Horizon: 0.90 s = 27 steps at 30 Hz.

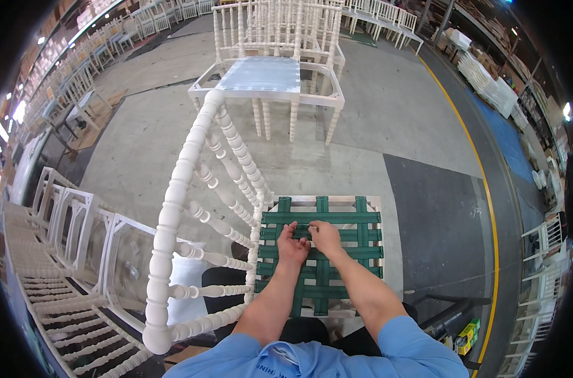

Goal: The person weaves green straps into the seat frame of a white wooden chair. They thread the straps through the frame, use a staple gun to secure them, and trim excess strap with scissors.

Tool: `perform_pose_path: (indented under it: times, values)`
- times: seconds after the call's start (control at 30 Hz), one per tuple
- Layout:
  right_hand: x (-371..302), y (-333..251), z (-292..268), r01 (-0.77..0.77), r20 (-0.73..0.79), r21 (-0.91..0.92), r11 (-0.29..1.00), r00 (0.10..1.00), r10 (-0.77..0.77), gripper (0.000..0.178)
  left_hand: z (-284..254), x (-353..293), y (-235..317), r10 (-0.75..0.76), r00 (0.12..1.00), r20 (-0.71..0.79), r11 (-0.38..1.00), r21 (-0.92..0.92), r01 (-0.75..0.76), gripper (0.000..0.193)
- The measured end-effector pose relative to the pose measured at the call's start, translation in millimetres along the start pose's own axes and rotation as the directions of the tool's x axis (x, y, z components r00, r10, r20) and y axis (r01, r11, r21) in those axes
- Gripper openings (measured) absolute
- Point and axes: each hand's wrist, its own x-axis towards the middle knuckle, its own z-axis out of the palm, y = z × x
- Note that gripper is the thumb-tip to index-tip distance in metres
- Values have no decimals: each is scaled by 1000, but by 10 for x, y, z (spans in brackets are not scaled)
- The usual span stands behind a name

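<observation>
A white wooden chair stands before me, its turned-spindle backrest (173, 183) rising on the left. Green webbing straps (321, 292) cross over and under one another across its seat frame (376, 203). Over the upper middle of this webbing, my left hand (293, 244) lies palm up with its fingers curled. Close beside it on the right, my right hand (325, 238) is palm down, thumb and fingers pinched together. The fingertips of both hands almost meet at the straps. Whatever is between them is too small and covered to make out.
Ahead stand more white chairs, one bearing a pale seat panel (261, 74). White chair frames (72, 220) crowd the left side. At lower right, a green-and-yellow box (468, 337) sits by a dark stand. A yellow floor line (482, 170) runs along the right.
</observation>
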Motion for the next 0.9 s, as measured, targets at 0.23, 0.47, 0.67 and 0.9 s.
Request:
perform_pose_path:
  times: [0.23,0.47,0.67,0.9]
  values:
    - [193,-233,147,-45,146,4,999,988,44,23,81,-59,186,14,992,-125,999,49,-8,29]
    - [507,119,-12,-63,47,256,965,998,52,16,-599,-1176,-91,382,876,295,-168,954,-248,29]
    - [452,-271,-224,-241,251,447,862,958,138,18,-1182,-1728,-232,-28,945,327,-469,830,-301,31]
    - [154,-358,-390,-368,345,513,775,916,206,22,-337,-960,-7,290,935,204,233,932,-276,37]
